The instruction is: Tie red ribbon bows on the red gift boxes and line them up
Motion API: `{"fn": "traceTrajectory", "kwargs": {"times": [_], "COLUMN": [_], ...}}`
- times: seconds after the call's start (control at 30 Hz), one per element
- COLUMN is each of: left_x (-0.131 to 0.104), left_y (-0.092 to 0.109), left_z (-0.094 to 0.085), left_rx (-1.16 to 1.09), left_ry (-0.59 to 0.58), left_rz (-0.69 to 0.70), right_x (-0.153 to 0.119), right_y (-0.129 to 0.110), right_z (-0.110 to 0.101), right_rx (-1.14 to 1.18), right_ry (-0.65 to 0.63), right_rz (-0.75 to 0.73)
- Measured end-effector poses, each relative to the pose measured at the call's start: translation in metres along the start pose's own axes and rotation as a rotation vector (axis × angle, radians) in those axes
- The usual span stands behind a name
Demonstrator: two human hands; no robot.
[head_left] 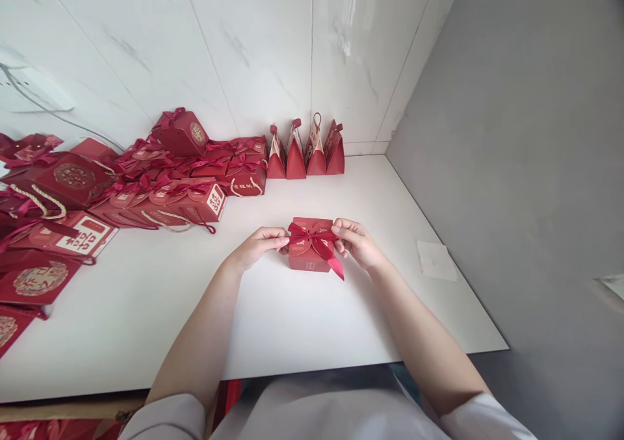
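A small red gift box (pixel 310 262) with gold print stands on the white table in front of me. A dark red ribbon (pixel 316 237) is tied in a bow across its top, and one tail hangs over the front right edge. My left hand (pixel 263 244) pinches the bow's left loop between thumb and fingers at the box's left side. On the right side, my right hand (pixel 357 241) pinches the ribbon's other loop, with fingertips close to the box.
Many red boxes with ribbons and cord handles (pixel 195 199) crowd the table's left side. Several slim red boxes (pixel 316 160) stand by the tiled wall. A white paper square (pixel 437 260) lies near the right edge, beside a grey wall (pixel 526 154).
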State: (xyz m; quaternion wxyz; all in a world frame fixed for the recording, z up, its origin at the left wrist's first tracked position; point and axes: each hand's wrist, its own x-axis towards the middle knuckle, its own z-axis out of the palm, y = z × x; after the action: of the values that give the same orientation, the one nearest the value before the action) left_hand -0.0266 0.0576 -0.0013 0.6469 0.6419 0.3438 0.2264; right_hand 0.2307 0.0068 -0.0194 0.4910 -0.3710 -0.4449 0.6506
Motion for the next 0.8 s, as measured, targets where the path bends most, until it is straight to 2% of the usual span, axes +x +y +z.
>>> {"fn": "traceTrajectory", "kwargs": {"times": [0.17, 0.37, 0.5, 0.6, 0.7, 0.73, 0.8], "left_x": [0.0, 0.002, 0.002, -0.002, -0.006, -0.007, -0.006], "left_y": [-0.001, -0.006, -0.01, -0.011, -0.012, -0.013, -0.018], "left_z": [-0.001, -0.003, -0.012, -0.023, -0.034, -0.036, -0.039], "left_rx": [-0.039, -0.07, 0.055, 0.17, 0.175, 0.188, 0.275], "left_ry": [0.017, -0.015, -0.023, -0.081, -0.158, -0.139, 0.018], "left_rz": [-0.021, -0.02, -0.019, -0.056, -0.1, -0.104, -0.068], "right_x": [0.003, 0.006, 0.007, 0.009, 0.014, 0.016, 0.021], "right_y": [0.004, 0.009, 0.01, 0.012, 0.018, 0.021, 0.029], "right_z": [-0.002, -0.002, -0.002, -0.007, -0.018, -0.022, -0.028], "right_rx": [0.002, -0.029, -0.055, -0.008, -0.025, -0.052, -0.108], "right_ry": [0.02, 0.045, 0.072, 0.167, 0.335, 0.388, 0.468], "right_rz": [0.014, -0.004, -0.052, -0.127, -0.148, -0.144, -0.14]}}
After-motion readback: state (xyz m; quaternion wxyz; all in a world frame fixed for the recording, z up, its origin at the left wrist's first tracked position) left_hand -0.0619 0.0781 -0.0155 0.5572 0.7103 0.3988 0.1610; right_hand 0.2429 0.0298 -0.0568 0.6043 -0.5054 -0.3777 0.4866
